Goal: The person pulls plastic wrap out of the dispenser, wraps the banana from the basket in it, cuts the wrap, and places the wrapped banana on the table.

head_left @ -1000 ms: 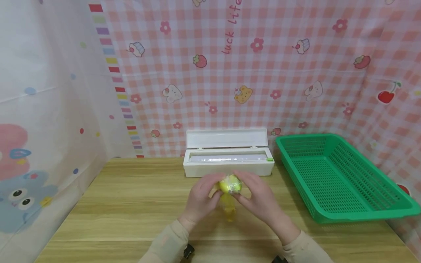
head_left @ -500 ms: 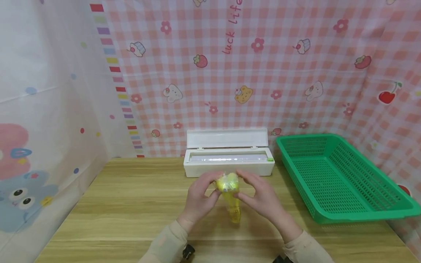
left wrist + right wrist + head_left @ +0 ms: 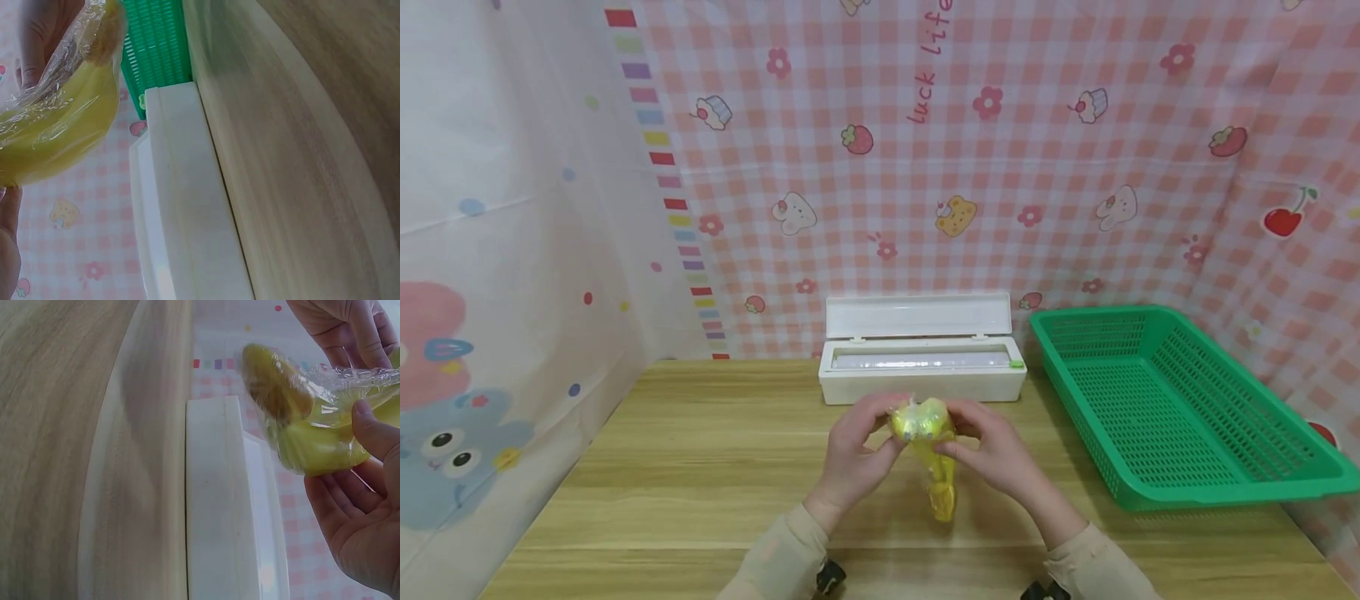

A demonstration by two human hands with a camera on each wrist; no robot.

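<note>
Yellow bananas (image 3: pixel 922 422) wrapped in clear cling film are held up above the table, in front of the white box. My left hand (image 3: pixel 857 446) grips them from the left, and my right hand (image 3: pixel 996 442) grips them from the right. Their lower end (image 3: pixel 943 500) hangs down between my wrists. In the left wrist view the crinkled film shines along the bananas (image 3: pixel 75 122), with a brownish end at the top. From the right wrist, my right thumb and fingers (image 3: pixel 362 506) pinch the wrapped bananas (image 3: pixel 319 447), and my left hand (image 3: pixel 350 328) shows beyond.
A white cling film dispenser (image 3: pixel 921 387) stands at the back with its lid raised and a film roll inside. To the right, a green plastic basket (image 3: pixel 1232 492) extends along the wooden table (image 3: pixel 685 467). Patterned cloth (image 3: pixel 880 183) hangs behind.
The wrapped bananas have turned in my hands, and their lower end has swung to the right and nearer. My right fingers have shifted their grip slightly; my left hand stays nearly in place.
</note>
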